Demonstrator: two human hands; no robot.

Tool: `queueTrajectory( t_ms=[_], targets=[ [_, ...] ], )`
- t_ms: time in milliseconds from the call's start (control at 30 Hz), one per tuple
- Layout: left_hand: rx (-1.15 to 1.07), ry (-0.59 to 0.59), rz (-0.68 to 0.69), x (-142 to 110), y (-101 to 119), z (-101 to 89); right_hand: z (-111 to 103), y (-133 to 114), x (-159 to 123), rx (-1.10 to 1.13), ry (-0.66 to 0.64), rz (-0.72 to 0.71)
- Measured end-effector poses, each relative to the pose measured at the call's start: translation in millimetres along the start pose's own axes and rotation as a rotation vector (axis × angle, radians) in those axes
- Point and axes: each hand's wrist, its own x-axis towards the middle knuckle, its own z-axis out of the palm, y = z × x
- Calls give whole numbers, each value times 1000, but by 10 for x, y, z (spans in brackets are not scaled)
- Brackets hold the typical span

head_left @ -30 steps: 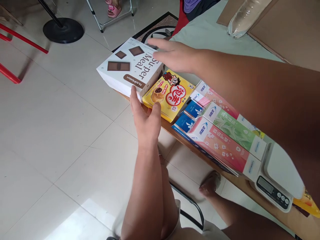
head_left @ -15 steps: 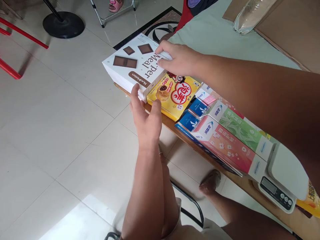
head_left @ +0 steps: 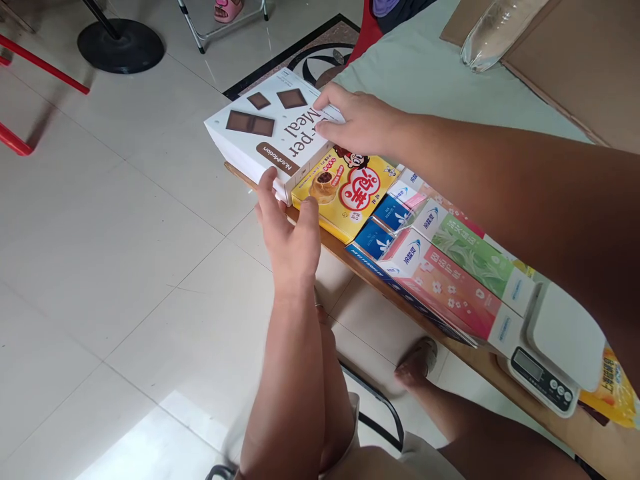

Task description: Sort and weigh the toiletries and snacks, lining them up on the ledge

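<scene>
A white carton [head_left: 250, 143] printed with chocolate bars and the words "per Meal" lies at the left end of the wooden table edge. My right hand [head_left: 357, 120] is on its right end, thumb and index finger on top; the other fingers are hidden. My left hand [head_left: 290, 233] is spread, its index finger at the carton's near corner and its thumb at the edge of a yellow snack box [head_left: 345, 193]. Its remaining fingers are mostly hidden. Right of the yellow box lie blue boxes [head_left: 373, 239], a pink toothpaste box [head_left: 450, 283] and a green toothpaste box [head_left: 473, 257].
A white kitchen scale [head_left: 563, 347] stands at the right, with a yellow packet [head_left: 617, 390] beyond it. Behind are a pale green cloth [head_left: 415, 73], a clear plastic bottle [head_left: 500, 33] and cardboard [head_left: 570, 67]. A black round base [head_left: 120, 45] stands on the tiled floor.
The view has shifted slightly. Both hands keep their places at the white carton, and the boxes stay where they were.
</scene>
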Motion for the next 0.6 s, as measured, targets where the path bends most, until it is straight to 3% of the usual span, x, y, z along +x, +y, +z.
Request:
queueTrajectory(
  t_ms=[200,467,600],
  targets=[
    [78,-34,78,-20,-25,-3,-7,-10,-6,19,-9,25],
    [13,-23,-27,-34,32,15,-20,-11,-41,41,10,9],
    [5,28,-151,-9,113,27,-58,-25,16,75,28,27]
  ],
)
